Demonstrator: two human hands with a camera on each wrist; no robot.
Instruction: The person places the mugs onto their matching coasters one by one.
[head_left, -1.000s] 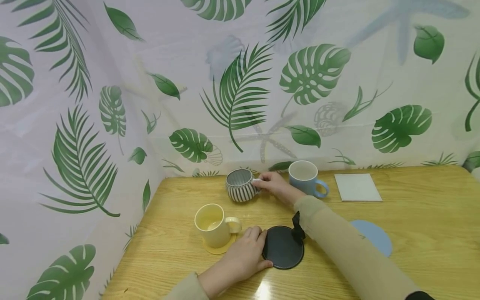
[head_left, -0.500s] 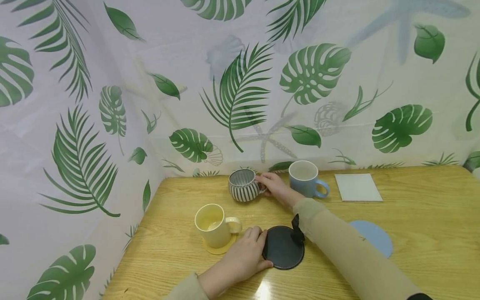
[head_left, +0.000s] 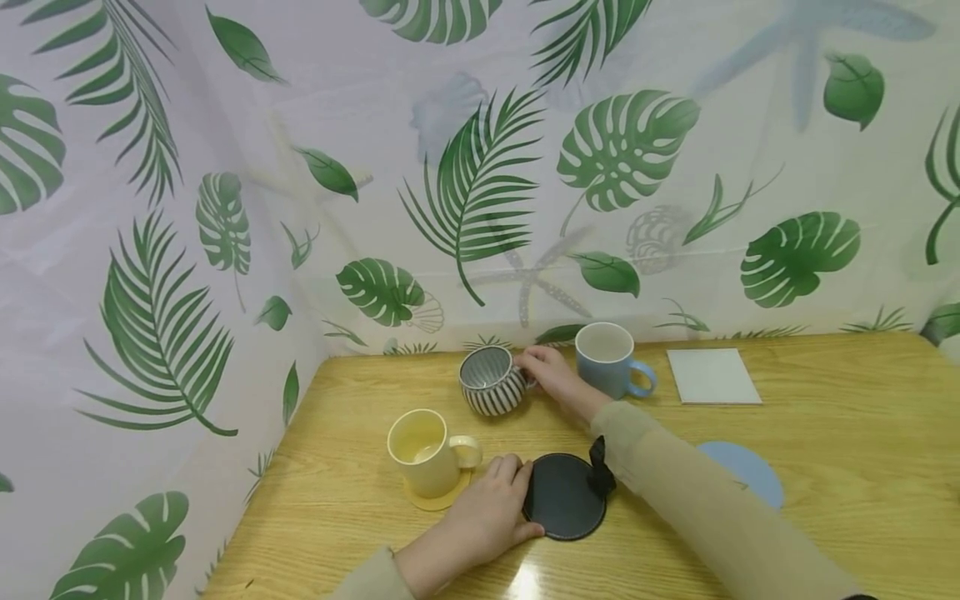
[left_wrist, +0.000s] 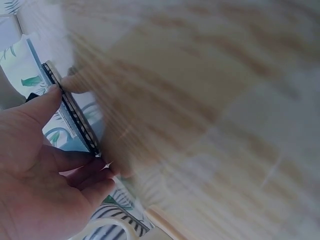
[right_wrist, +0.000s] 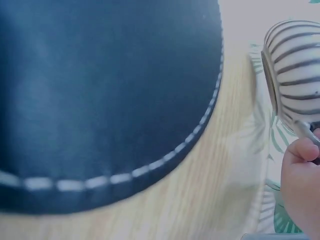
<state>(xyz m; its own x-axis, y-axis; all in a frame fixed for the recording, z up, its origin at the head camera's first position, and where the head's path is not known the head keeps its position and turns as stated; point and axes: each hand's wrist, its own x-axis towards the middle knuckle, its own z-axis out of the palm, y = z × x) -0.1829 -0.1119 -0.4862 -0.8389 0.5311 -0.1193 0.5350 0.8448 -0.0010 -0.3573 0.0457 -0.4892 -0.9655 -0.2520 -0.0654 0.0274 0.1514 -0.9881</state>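
My right hand (head_left: 553, 373) pinches the handle of a grey-and-white striped mug (head_left: 495, 398) at the back of the table. The mug leans, its mouth turned toward the camera. In the right wrist view, a thumb and finger grip that handle beside the ribbed mug (right_wrist: 299, 75). Lower down, my left hand (head_left: 491, 508) holds the left edge of a round black coaster (head_left: 564, 500) between thumb and fingers; the left wrist view shows the coaster (left_wrist: 75, 112) edge-on in this grip. White stitching runs along its rim. Left of that hand, a yellow mug (head_left: 426, 458) stands on a yellow coaster (head_left: 437, 500).
A blue mug (head_left: 606, 367) stands just behind the right wrist. To its right lies a square white coaster (head_left: 714, 377). Partly under the right sleeve is a round light-blue coaster (head_left: 750, 471). A leaf-printed sheet (head_left: 480, 167) hangs behind the wooden table (head_left: 847, 483).
The striped mug has moved slightly right and toward me, and its mouth has tipped toward the camera. The left hand and the black coaster have kept their place.
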